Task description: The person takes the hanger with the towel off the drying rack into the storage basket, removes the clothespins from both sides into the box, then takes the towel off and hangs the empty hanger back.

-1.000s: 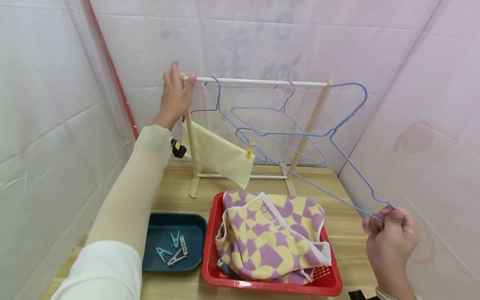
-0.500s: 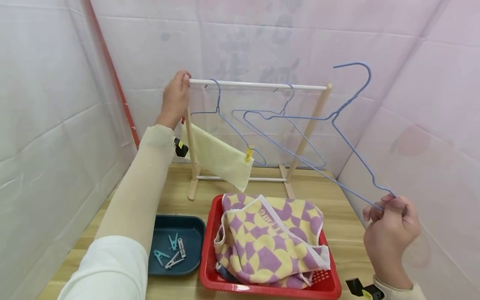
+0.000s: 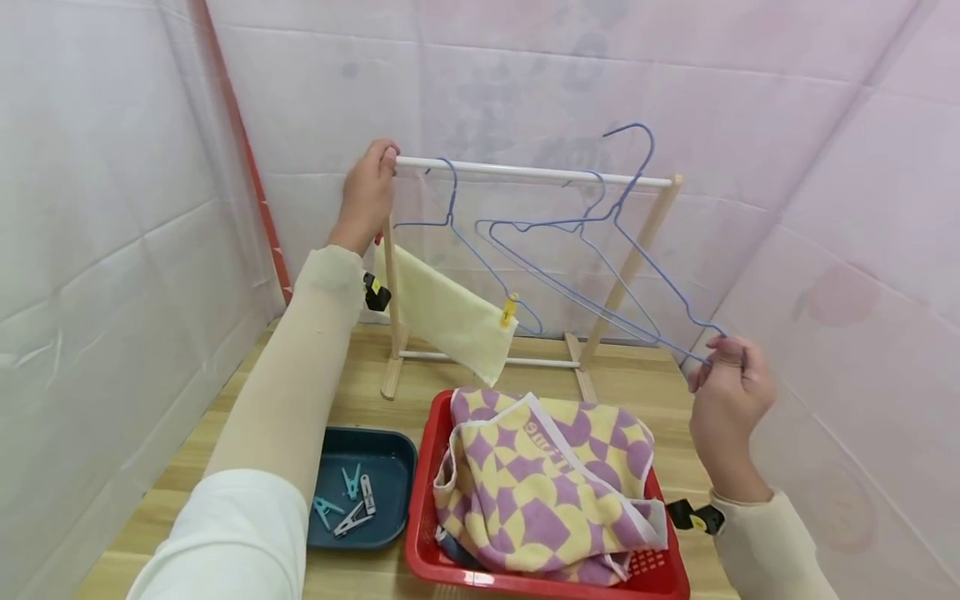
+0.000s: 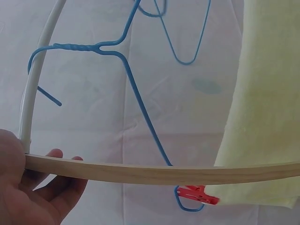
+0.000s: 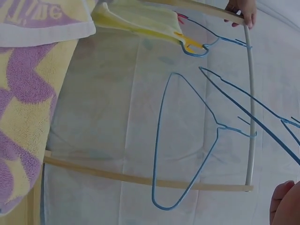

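A small drying rack with a white rail [image 3: 525,172] and wooden posts stands at the back of the table. My left hand [image 3: 378,167] grips its top left corner, fingers curled round the rail end and post [image 4: 164,173]. My right hand [image 3: 720,354] pinches the lower corner of a blue wire hanger [image 3: 617,212], held tilted in front of the rack with its hook above the rail. Two more blue hangers hang on the rail. The left one [image 3: 450,192] carries a pale yellow cloth [image 3: 450,312] held by a yellow clip [image 3: 510,310] and a red clip [image 4: 199,193].
A red basket [image 3: 652,575] at the front holds a purple and yellow checked towel [image 3: 540,475]. To its left a dark blue tray [image 3: 390,454] holds several clothes pegs [image 3: 348,500]. White and pink sheeting walls close in the table on three sides.
My right hand has risen and moved left toward the rack, swinging the hanger so its hook now sits over the rail's right part. My left hand closed its grip on the rack corner.
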Tool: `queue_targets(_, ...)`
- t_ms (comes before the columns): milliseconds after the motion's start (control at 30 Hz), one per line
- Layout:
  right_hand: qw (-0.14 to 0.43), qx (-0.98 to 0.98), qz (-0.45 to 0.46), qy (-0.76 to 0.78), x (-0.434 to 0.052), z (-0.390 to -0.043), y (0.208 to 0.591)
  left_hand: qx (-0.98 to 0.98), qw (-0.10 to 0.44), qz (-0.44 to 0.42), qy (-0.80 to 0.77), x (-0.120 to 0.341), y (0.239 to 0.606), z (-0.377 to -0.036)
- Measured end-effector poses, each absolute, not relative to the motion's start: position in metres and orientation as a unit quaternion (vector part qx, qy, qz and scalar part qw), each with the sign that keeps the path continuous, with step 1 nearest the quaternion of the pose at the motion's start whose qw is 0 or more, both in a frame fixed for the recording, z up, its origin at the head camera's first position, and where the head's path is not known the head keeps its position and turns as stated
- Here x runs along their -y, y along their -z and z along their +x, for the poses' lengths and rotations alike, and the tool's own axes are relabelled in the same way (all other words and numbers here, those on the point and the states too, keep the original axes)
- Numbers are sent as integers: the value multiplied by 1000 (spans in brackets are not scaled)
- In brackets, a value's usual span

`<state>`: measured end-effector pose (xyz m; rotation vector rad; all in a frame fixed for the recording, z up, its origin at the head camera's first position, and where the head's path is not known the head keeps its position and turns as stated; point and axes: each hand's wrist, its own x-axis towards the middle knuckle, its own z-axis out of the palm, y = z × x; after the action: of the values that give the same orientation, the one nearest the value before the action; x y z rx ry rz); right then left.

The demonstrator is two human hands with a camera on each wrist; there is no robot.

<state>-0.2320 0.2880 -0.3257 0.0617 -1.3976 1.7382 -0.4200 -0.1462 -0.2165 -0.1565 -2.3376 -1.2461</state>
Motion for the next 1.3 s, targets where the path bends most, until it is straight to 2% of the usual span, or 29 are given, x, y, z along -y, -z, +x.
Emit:
queue_targets(367, 420, 708, 8, -568, -274, -273, 321, 853, 244, -58, 457, 139, 213, -419)
queue_targets(667, 429, 776, 50, -460, -268, -291, 339, 857, 240, -53, 453, 134, 212, -415)
queue_targets(1133, 394, 847, 56, -352, -271, -288, 373, 854, 229, -49, 465, 128, 210, -409)
queue_targets(1300, 373, 854, 56, -358, -271, -282, 376, 856, 223, -52, 463, 127, 209, -406)
